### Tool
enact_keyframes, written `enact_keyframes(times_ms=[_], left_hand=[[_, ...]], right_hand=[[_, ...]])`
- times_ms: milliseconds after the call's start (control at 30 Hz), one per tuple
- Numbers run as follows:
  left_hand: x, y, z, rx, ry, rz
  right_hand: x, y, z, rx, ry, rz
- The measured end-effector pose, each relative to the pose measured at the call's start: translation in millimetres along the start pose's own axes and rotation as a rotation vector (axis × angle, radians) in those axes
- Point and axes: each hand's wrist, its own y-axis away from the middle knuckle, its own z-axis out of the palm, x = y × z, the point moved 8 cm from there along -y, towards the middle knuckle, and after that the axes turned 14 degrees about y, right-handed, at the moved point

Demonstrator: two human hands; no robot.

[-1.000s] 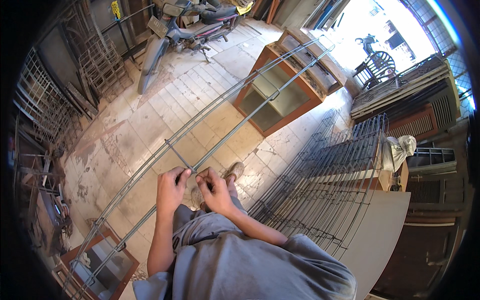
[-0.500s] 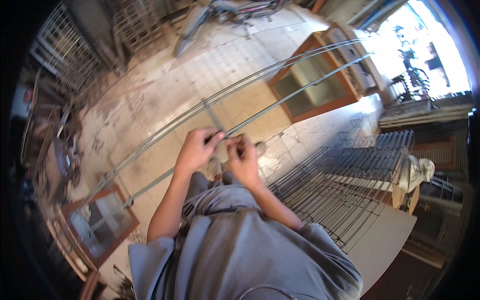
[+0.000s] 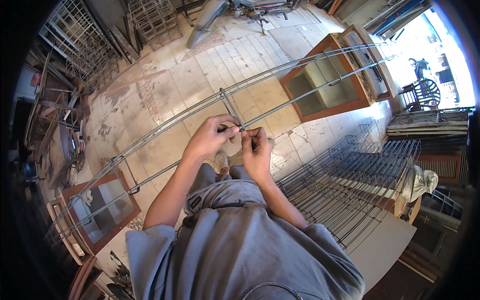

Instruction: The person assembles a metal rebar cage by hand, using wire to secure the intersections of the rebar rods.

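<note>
Above tiled floor [image 3: 200,75], both hands pinch the rebar frame [image 3: 280,102].

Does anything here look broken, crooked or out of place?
Nothing about the long steel rod frame looks damaged; its bend is only the lens. Both hands, left hand and right hand, pinch one cross tie at the near rod. The tiled floor is cracked and stained, though.

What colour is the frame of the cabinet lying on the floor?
The cabinet frame is reddish-brown wood, seen best in the head view.
</note>
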Motion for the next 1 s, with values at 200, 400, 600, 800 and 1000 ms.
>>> enact_keyframes(times_ms=[200, 400, 600, 800, 1000], left_hand=[[-8, -2, -3, 0.022, 0.096, -0.003], [-3, 0, -2, 0.061, 0.108, 0.007], [0, 2, -2, 0.119, 0.098, 0.070], [15, 11, 0, 0.183, -0.052, 0.145], [27, 25, 6, 0.293, -0.345, 0.527]], right_hand=[[-4, 0, -1, -0.024, -0.039, -0.023], [-5, 0, -1, -0.071, -0.130, 0.045], [-9, 0, -4, -0.086, -0.069, 0.040], [-4, 2, -2, -0.128, -0.160, 0.102], [-4, 4, -2, -0.280, -0.189, 0.279]])
